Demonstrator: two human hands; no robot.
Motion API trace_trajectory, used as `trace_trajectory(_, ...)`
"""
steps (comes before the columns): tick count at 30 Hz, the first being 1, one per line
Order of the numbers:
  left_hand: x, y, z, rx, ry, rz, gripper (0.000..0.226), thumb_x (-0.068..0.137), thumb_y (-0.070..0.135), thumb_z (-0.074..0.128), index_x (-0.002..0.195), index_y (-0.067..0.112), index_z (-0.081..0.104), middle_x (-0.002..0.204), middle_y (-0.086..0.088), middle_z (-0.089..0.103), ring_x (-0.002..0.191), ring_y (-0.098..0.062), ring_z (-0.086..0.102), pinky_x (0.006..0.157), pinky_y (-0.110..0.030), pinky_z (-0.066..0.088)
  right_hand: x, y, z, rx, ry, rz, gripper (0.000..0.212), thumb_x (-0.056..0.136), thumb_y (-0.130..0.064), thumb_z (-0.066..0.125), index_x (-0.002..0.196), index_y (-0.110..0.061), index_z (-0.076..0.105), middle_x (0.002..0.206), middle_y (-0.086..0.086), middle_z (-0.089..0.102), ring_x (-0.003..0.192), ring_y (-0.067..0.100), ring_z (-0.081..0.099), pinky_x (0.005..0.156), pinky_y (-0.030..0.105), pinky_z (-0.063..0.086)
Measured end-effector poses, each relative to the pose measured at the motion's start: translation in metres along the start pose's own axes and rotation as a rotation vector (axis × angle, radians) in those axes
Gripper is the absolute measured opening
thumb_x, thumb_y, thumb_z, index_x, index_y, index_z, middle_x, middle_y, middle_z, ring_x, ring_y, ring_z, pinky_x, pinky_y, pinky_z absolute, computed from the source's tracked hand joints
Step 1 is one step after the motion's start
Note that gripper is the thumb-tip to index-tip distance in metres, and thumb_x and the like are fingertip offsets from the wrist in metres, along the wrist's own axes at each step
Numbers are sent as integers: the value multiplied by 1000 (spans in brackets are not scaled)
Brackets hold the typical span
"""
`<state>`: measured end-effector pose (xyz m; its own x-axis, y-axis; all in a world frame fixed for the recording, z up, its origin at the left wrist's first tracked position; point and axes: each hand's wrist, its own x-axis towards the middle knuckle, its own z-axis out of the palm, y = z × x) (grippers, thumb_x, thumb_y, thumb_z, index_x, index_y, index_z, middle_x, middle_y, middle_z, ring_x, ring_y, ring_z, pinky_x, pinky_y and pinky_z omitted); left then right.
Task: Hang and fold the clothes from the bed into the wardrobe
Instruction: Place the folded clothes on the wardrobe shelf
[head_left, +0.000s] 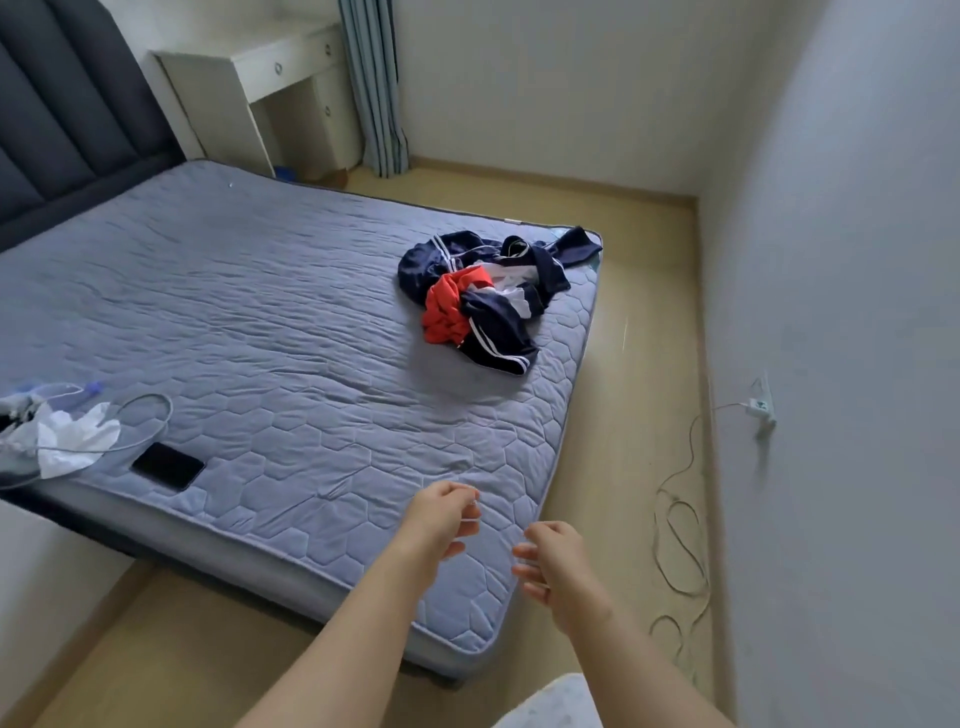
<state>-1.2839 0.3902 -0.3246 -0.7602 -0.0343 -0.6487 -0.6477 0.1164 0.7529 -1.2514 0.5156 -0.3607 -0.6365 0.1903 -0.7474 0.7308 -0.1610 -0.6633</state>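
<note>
The bed (260, 312) fills my view. The clothes (488, 296), a navy, red and white heap, lie near its far right corner, well apart from me. I judge I'm setting out to fetch one, so next I walk up the bed's right side and reach in. My left hand (441, 519) and right hand (558, 564) hover over the near corner, loosely curled and empty. A cable (680, 519) trails across that floor, and a phone (167, 465) lies near the bed's left edge.

The left edge cuts off the clear bag (18, 415) on the bed (260, 312). My left hand (441, 519) has blurred fingers (469, 513); if they pinch something, I cannot tell.
</note>
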Motion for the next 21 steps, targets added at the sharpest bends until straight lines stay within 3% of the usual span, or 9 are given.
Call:
trace_trajectory(8, 106, 69, 73, 28, -19, -23, 16, 94, 17, 48, 79, 19, 55, 74, 2, 59, 65, -10, 56, 60, -22, 37, 100, -87, -44, 26, 20, 41, 10, 92, -11, 43, 85, -16, 46, 75, 4, 55, 55, 15, 48, 53, 21, 34)
trace_trajectory(16, 211, 174, 178, 2, 14, -114, 16, 93, 15, 48, 79, 18, 53, 70, 1, 55, 59, -11, 51, 54, -20, 33, 215, -221, -124, -3, 21, 32, 13, 92, -6, 41, 83, -12, 48, 68, 5, 51, 49, 14, 41, 48, 19, 27)
trace_trajectory(21, 261, 218, 200, -24, 81, -134, 13, 93, 16, 48, 83, 17, 56, 72, 0, 56, 60, -12, 52, 54, -21, 34, 268, -285, -135, -47, -35, 62, 12, 91, -8, 45, 82, -12, 50, 68, 4, 53, 51, 13, 44, 50, 20, 29)
